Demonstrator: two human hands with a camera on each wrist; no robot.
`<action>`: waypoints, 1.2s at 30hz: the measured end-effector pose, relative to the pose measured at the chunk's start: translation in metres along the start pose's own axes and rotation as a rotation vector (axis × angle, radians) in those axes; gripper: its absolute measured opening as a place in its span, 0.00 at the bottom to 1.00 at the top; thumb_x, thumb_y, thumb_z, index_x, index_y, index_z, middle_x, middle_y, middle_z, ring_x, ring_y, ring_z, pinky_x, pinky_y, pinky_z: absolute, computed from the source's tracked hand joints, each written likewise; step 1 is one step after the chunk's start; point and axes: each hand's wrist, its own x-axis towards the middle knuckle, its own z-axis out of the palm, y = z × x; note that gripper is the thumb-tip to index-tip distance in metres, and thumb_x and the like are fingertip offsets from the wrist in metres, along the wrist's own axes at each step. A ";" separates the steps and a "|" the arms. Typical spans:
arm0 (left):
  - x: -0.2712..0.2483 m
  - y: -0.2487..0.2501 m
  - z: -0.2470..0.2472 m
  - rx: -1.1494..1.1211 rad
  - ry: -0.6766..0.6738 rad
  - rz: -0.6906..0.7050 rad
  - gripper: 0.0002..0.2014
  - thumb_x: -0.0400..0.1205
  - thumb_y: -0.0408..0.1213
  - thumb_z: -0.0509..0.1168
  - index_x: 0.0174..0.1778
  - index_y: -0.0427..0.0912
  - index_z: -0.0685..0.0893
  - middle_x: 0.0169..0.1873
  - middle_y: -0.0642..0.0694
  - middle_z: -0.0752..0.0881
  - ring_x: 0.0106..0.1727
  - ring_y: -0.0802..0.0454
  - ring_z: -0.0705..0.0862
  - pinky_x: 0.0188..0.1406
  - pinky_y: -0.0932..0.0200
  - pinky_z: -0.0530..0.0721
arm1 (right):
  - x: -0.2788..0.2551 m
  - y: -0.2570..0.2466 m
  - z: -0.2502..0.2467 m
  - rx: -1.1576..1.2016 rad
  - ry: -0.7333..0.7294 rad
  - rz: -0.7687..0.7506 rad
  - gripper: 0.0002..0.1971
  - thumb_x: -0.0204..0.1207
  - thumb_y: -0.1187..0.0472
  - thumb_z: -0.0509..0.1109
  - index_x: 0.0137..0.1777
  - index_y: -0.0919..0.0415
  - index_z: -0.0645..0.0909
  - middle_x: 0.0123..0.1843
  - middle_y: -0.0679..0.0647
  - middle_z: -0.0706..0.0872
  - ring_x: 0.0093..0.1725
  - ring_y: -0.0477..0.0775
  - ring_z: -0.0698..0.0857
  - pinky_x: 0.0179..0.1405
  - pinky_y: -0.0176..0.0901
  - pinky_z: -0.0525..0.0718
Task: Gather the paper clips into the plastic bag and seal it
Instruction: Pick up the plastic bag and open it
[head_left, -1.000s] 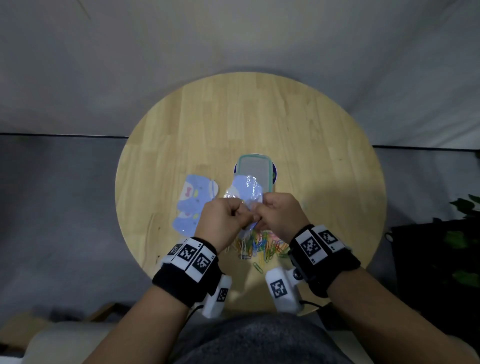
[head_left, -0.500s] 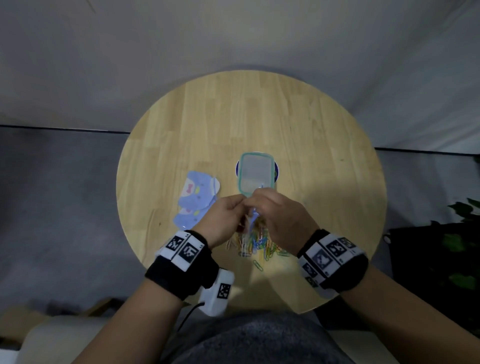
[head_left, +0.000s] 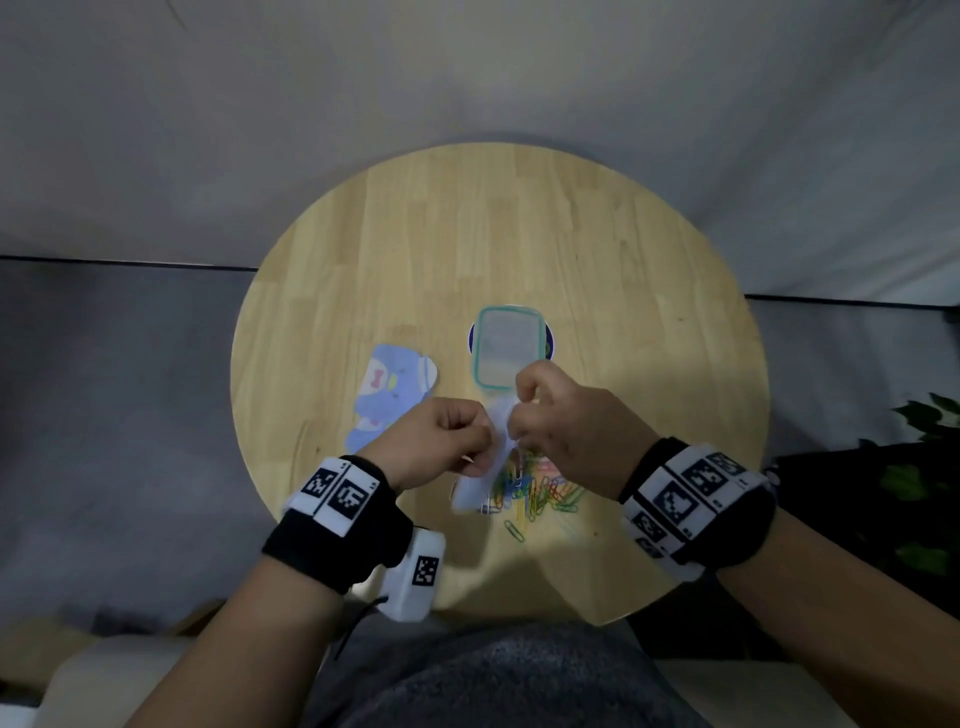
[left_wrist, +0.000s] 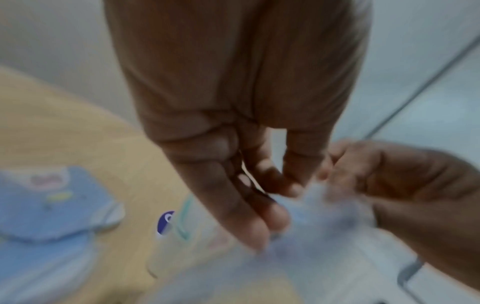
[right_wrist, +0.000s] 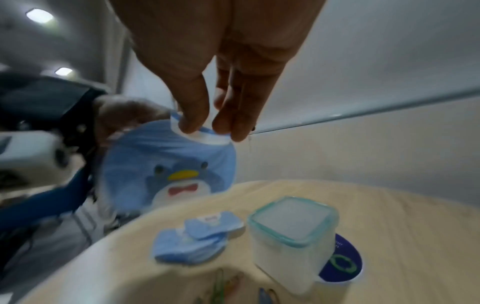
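Both hands hold the plastic bag above the round surface, the left hand and right hand each with a grip pinching its top edge. The paper clips lie heaped on the surface beneath, near a lidded container

We hold our left hand and right hand close together in front of us, both wrists banded, fingers of each curled and pinching the plastic bag.
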 end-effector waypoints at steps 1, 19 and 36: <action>0.002 -0.003 -0.002 0.084 0.106 0.040 0.09 0.75 0.33 0.62 0.29 0.38 0.78 0.26 0.45 0.82 0.32 0.48 0.80 0.39 0.53 0.82 | -0.001 0.000 0.000 -0.101 -0.017 -0.029 0.09 0.67 0.64 0.54 0.34 0.58 0.76 0.42 0.56 0.78 0.23 0.54 0.68 0.15 0.38 0.67; -0.011 -0.008 0.002 0.528 0.282 0.381 0.14 0.77 0.41 0.64 0.29 0.37 0.78 0.66 0.56 0.80 0.63 0.79 0.68 0.56 0.81 0.64 | -0.010 -0.008 0.026 0.037 -0.129 0.039 0.25 0.69 0.57 0.58 0.68 0.54 0.73 0.46 0.54 0.88 0.39 0.60 0.86 0.29 0.45 0.81; -0.016 -0.042 0.020 0.527 0.027 0.314 0.31 0.56 0.46 0.76 0.54 0.51 0.73 0.49 0.53 0.80 0.50 0.59 0.80 0.47 0.65 0.79 | -0.041 -0.009 0.040 0.382 -0.061 0.012 0.36 0.71 0.72 0.53 0.75 0.37 0.58 0.55 0.54 0.84 0.52 0.55 0.81 0.52 0.44 0.78</action>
